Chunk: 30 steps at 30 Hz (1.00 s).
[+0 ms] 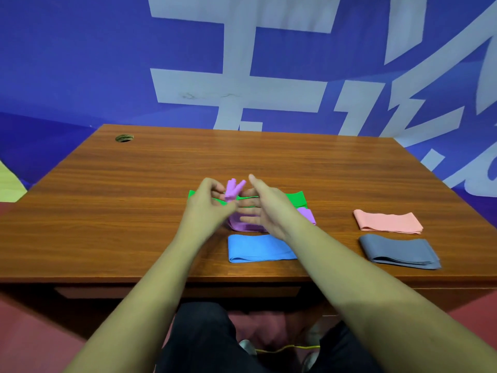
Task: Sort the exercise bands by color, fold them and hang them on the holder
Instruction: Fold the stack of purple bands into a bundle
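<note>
A purple band is lifted at the middle of the wooden desk, its end pinched in my left hand. The rest of it lies bunched under my right hand, whose fingers are straight and spread over it. A green band lies flat just behind both hands. Near the front edge rests a folded blue band. At the right sit a folded pink band and a folded grey band. No holder is in view.
A round cable hole sits at the desk's far left corner. A blue wall with large white lettering rises right behind the desk. My legs are under the front edge.
</note>
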Available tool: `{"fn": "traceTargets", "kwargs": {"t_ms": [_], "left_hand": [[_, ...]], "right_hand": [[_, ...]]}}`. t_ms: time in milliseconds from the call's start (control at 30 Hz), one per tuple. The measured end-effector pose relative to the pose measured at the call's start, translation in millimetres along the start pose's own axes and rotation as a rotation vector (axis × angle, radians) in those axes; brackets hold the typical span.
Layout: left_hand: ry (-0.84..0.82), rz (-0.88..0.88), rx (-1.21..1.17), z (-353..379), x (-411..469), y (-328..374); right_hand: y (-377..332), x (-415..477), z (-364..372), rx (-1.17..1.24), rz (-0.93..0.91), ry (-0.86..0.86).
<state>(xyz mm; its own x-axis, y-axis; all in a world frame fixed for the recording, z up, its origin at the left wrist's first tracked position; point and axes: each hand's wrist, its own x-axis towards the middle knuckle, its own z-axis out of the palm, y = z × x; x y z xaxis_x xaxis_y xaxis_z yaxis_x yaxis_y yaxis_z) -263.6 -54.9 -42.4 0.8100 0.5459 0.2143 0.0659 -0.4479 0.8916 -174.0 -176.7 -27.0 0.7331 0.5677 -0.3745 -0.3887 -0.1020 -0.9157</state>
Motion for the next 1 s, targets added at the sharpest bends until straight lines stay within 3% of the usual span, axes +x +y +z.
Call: {"fn": "traceTargets", "kwargs": {"t_ms": [67, 367, 533, 633, 700, 1000], "left_hand": [[-0.111, 0.035, -0.048, 9.9, -0.5, 1.9], [-0.246, -0.039, -0.298, 13.9, 1.6, -10.6], [-0.237, 0.016, -0.303, 15.1, 8.6, -21.7], [-0.182, 0.088, -0.073, 16.2, 11.4, -31.9], [-0.249, 0.106, -0.010, 17.1, 11.7, -34.8], [-0.428, 0.064, -0.174, 31.2, 25.9, -34.5]], "right_hand": [[-5.7, 3.0, -6.1, 0.062, 0.040, 0.008], [0.1, 6.9, -23.8, -0.047, 0.013, 0.131], [-3.3, 11.9, -20.9, -0.194, -0.039, 0.134], [-13.2, 10.4, -18.5, -0.155, -0.034, 0.120], [-20.8, 6.3, -17.3, -0.131, -0.039, 0.085], [-48.5, -7.9, -29.6, -0.089, -0.065, 0.054]]}}
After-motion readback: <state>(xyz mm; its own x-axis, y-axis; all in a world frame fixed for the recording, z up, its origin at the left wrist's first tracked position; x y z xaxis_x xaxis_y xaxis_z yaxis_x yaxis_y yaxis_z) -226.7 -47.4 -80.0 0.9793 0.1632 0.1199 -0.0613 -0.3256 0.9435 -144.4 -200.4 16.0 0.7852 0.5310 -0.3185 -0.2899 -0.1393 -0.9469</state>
